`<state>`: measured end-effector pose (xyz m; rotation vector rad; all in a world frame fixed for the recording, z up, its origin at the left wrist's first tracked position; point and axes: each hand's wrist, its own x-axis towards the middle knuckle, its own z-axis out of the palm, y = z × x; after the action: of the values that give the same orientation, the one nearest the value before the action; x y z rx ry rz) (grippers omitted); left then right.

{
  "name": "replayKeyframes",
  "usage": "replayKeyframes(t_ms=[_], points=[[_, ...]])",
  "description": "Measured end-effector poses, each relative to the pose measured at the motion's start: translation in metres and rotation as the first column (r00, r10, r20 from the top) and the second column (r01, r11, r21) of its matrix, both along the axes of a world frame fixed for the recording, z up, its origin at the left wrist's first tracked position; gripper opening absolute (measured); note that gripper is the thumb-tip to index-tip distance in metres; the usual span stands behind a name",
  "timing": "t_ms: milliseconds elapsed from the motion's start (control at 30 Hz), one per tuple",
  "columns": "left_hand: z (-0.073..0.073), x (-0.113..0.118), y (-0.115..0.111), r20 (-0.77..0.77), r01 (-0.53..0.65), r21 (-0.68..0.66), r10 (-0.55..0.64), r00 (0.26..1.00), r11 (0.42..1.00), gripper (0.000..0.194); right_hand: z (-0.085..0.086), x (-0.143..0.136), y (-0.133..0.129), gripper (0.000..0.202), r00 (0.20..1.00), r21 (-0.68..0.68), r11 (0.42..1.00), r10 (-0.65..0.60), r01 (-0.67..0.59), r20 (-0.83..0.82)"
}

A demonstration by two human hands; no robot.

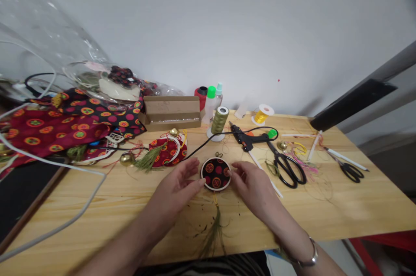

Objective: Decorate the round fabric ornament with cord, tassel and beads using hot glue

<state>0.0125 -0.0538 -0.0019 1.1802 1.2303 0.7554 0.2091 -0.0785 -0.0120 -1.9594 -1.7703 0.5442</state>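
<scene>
A round disc (216,173) of dark patterned fabric with a white rim lies on the wooden table, a green tassel (214,230) hanging from its lower edge towards me. At the disc's left edge is my left hand (177,187), fingers apart, thumb tip at the rim. My right hand (255,187) is at the right edge, its thumb and index finger pinching the rim.
Behind the disc stand a green thread spool (220,121), a cardboard box (172,113) and bottles. A glue gun (247,137), black scissors (289,170) and smaller scissors (352,172) lie right. Patterned fabric (58,126) and a white cable (78,167) cover the left.
</scene>
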Motion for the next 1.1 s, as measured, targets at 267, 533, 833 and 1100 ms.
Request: replayKeyframes(t_ms=[267, 533, 833, 1100], points=[[-0.016, -0.003, -0.003, -0.488, 0.351, 0.617, -0.007, 0.873, 0.705, 0.022, -0.005, -0.002, -0.002, 0.015, 0.977, 0.298, 0.93, 0.197, -0.213, 0.083], [0.0, 0.006, 0.017, -0.672, 0.526, 0.579, -0.001, 0.74, 0.623, 0.025, 0.005, -0.014, 0.005, 0.014, 0.883, 0.301, 0.842, 0.364, -0.448, 0.297], [-0.008, 0.018, 0.037, -0.737, 0.531, 0.493, 0.006, 0.676, 0.689, 0.023, -0.015, -0.025, -0.012, 0.026, 0.762, 0.252, 0.78, 0.393, -0.572, 0.514], [-0.012, 0.026, 0.039, -0.753, 0.543, 0.468, -0.006, 0.658, 0.697, 0.022, -0.02, -0.021, -0.011, 0.027, 0.76, 0.23, 0.768, 0.452, -0.598, 0.467]])
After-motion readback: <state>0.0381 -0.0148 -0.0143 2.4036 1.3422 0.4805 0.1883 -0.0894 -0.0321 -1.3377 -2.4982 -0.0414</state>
